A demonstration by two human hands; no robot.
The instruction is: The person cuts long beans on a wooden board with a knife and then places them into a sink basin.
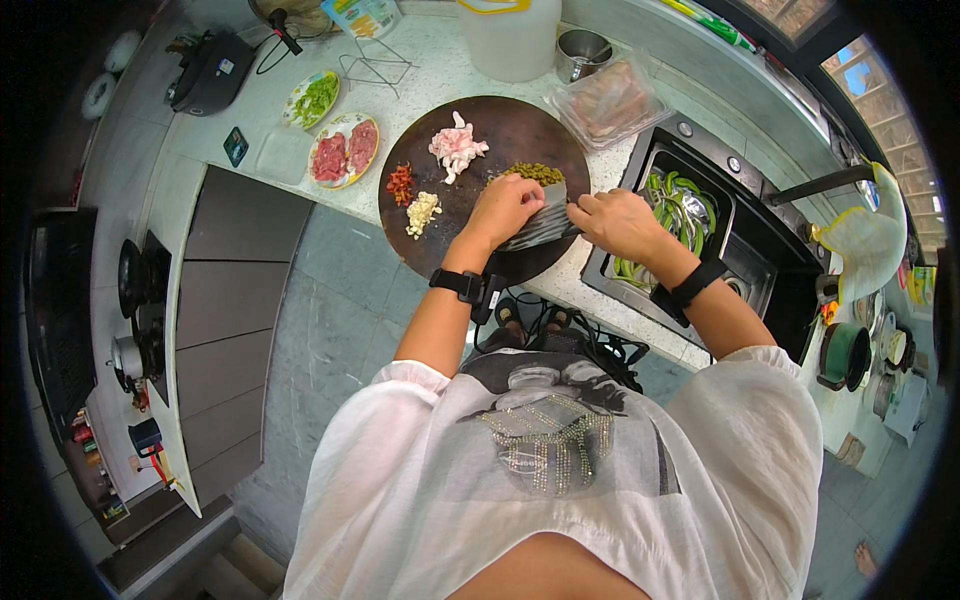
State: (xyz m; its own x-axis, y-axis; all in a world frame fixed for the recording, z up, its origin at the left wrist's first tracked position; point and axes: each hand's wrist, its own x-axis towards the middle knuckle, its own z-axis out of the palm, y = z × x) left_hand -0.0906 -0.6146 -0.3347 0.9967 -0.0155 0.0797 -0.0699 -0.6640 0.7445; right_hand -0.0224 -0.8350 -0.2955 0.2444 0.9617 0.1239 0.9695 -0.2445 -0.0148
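A round dark wooden chopping board (499, 142) lies before me on the counter. My right hand (619, 221) grips the handle end of a kitchen cleaver (536, 227), its broad blade tilted over the board's near right part. My left hand (506, 210) is at the blade, fingers bent against its upper part; whether they pinch it is unclear. Just beyond the blade is a heap of chopped green vegetable (534, 173), partly hidden by my left hand. Separate piles of sliced pale pink fatty meat (458, 146), chopped red pepper (400, 184) and minced garlic (423, 214) sit farther left.
To the right, a sink (757, 247) holds long green vegetables (682, 202). Plates of raw meat (345, 151) and chopped greens (312, 99) stand left of the board. Behind it are a white bucket (510, 41), a metal cup (583, 56) and a plastic-wrapped meat tray (611, 101).
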